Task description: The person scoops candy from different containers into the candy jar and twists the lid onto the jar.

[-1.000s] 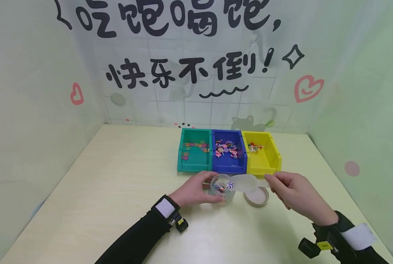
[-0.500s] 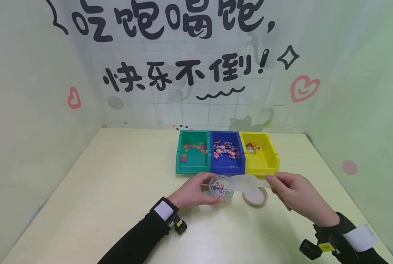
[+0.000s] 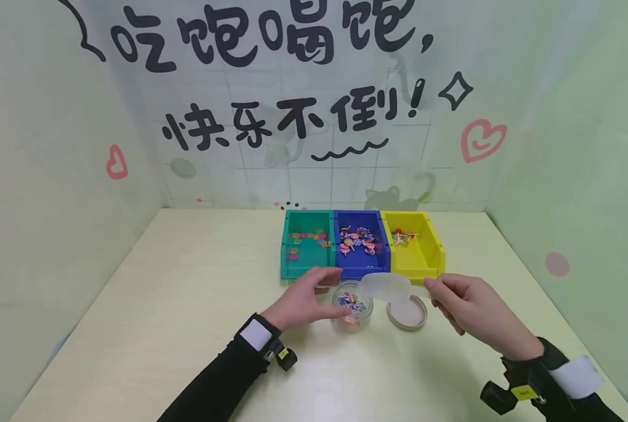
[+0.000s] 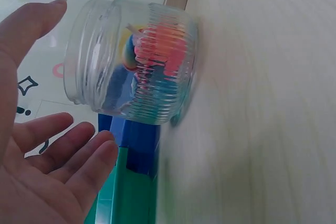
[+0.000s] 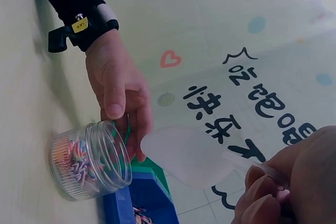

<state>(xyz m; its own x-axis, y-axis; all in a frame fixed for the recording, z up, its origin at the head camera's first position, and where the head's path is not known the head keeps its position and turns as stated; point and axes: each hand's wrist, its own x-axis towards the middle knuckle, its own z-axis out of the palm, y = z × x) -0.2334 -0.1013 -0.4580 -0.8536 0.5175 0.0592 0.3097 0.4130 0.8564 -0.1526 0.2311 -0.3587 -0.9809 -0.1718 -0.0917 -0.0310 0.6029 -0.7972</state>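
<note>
My left hand (image 3: 310,298) has its fingers spread beside a clear glass jar (image 4: 152,72); a gap shows between fingers and glass in the left wrist view. Candy-like swirl lollipop charms and orange-pink pieces (image 5: 79,162) lie inside the jar, which stands upright without a lid. Between thumb and fingers my right hand (image 3: 469,308) pinches the handle of a translucent white spoon (image 5: 186,156). Its bowl hangs just above and to the right of the jar's mouth, with nothing visible on it. Below the spoon a round lid (image 3: 407,314) lies on the table.
Behind the jar stand three joined bins. The green bin (image 3: 307,264) holds small star-like pieces, the blue bin (image 3: 364,271) swirl lollipop charms, and the yellow bin (image 3: 425,252) small white-stemmed pieces. A printed curtain (image 3: 240,187) closes off the table's back.
The swirl piece at the spoon's tip has gone into the jar. My left hand has let go of the jar and drawn slightly left. The spoon has shifted a little up and left.
</note>
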